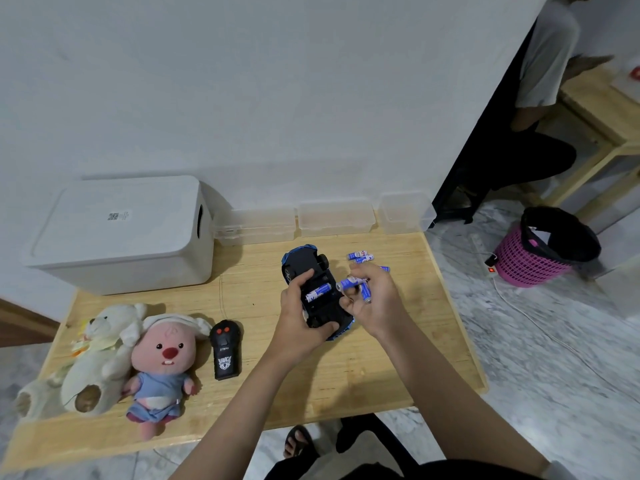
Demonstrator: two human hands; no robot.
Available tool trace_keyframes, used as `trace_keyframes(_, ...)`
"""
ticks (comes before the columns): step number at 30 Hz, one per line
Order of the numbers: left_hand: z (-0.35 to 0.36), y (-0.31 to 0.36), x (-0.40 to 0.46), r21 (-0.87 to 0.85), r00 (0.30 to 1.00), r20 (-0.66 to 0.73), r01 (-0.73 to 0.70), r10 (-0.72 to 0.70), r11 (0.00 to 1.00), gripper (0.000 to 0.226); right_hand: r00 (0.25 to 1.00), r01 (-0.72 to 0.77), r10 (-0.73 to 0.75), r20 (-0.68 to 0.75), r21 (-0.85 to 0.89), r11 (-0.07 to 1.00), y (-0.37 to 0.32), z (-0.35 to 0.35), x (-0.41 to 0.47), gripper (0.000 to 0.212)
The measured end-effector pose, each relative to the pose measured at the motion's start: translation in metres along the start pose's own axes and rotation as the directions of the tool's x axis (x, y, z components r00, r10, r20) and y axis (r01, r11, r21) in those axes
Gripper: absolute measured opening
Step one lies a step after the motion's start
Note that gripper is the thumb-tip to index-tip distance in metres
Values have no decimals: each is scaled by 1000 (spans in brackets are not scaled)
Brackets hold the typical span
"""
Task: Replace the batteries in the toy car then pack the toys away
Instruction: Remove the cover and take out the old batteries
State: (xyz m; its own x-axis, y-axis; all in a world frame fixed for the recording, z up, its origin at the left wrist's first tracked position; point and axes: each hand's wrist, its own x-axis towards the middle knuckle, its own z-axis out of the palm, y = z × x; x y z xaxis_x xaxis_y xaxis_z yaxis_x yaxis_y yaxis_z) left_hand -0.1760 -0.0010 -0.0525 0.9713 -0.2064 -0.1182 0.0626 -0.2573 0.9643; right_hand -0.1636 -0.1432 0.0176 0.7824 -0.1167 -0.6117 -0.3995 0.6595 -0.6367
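A blue toy car (pixel 304 268) lies upside down on the wooden table (pixel 346 375), black underside up. My left hand (pixel 299 317) grips its near end. One blue-and-white battery (pixel 318 292) sits in the open compartment. My right hand (pixel 372 299) is just right of the car and holds two more batteries (pixel 350 283) in its fingers. Loose batteries (pixel 360 256) lie on the table beyond that hand. The black remote control (pixel 225 351) lies to the left of the car.
A white lidded storage box (pixel 121 233) stands at the back left. Three clear plastic containers (pixel 336 218) line the wall. A white plush bear (pixel 100 355) and a pink plush (pixel 161 365) lie at the front left. On the floor to the right stands a pink basket (pixel 533 265). A person stands far right.
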Motion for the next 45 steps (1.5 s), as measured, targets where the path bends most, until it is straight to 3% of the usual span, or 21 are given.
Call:
trace_keyframes(2, -2, -1, 2, 0, 1000, 15, -4, 4, 1000, 92, 994, -80, 66, 91, 153, 985, -7, 0, -5, 13)
trace_keyframes(4, -4, -3, 3, -8, 999, 41, -9, 9, 1000, 92, 983, -129, 110, 144, 130, 983, -10, 1, -6, 16)
trace_keyframes(6, -7, -1, 3, -44, 997, 75, 9, -6, 999, 91, 983, -84, 100, 155, -110, 990, -10, 1, -4, 23)
trace_keyframes(7, -9, 1, 3, -68, 995, 100, 24, -17, 997, 89, 982, 15, 42, 185, -293, 956, -10, 0, -2, 24)
trace_keyframes(9, -17, 6, 4, -70, 985, 173, 40, -28, 997, 87, 932, 305, -90, 351, -624, 719, -10, -5, 0, 18)
trace_keyframes(12, -30, 14, 8, -16, 952, 300, 73, -64, 997, 85, 836, 544, -90, 542, -794, 272, -20, -8, 0, 8)
trace_keyframes(15, -41, 17, 13, 24, 921, 372, 114, -115, 993, 83, 810, 586, 85, 580, -803, -109, -29, -3, 3, 26)
trace_keyframes(17, -46, 19, 14, 44, 905, 405, 125, -132, 991, 82, 781, 619, 204, 591, -686, -383, -29, 3, 5, 39)
trace_keyframes(19, -49, 21, 15, 67, 892, 424, 142, -157, 988, 82, 756, 636, 275, 594, -567, -524, -28, 9, 4, 48)
trace_keyframes(28, -52, 26, 12, 100, 866, 467, 152, -181, 983, 81, 681, 681, 388, 621, -343, -647, -23, 21, 5, 46)
trace_keyframes(45, -46, 25, 6, 42, 867, 465, 178, -177, 983, 76, 611, 703, 457, 647, -176, -689, -18, 22, 14, 43)
